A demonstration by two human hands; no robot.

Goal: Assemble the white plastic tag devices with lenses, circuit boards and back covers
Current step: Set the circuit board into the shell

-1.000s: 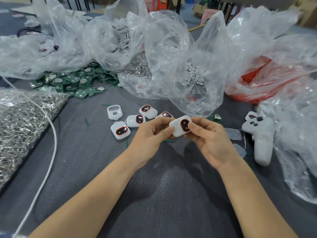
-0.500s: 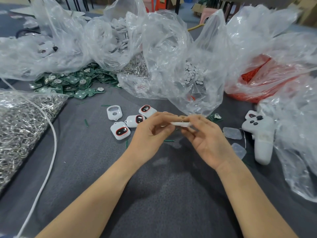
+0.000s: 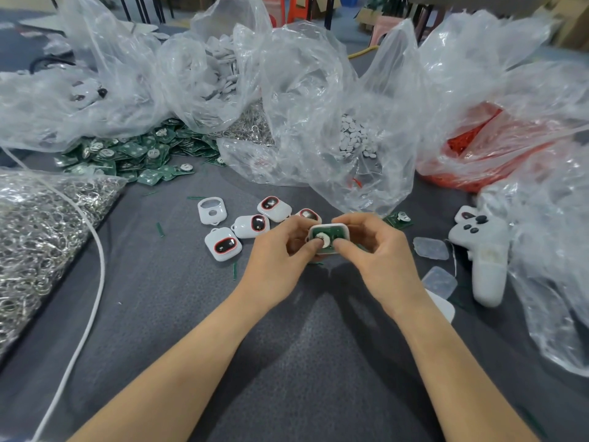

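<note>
White tag shell [image 3: 338, 225] is held just above the grey table [image 3: 302, 362], between both hands, with its open back turned up. One green circuit board [image 3: 320, 233] with a round metal part is seen inside it. The shell is pinched from its left side by the left hand [image 3: 280, 260] and from its right side by the right hand [image 3: 379, 256]. Both thumbs are laid on the lower edge of the board, and the other fingers are curled behind the shell.

On the table behind the left hand, four lens tags [image 3: 223, 244] are lying face up; the fourth one is partly hidden by the fingers. One empty shell [image 3: 212, 211] is lying beside them, on the far left. One loose board [image 3: 398, 220] is found near the right hand. Two clear pieces [image 3: 431, 248] are placed to the right, near one white controller [image 3: 484, 250]. Farther back, a pile of boards [image 3: 134, 154] too many to be counted is spread under the clear bags [image 3: 302, 90]. One bag of metal rings [image 3: 38, 234] and one white cord [image 3: 98, 260] are seen at the left.
</note>
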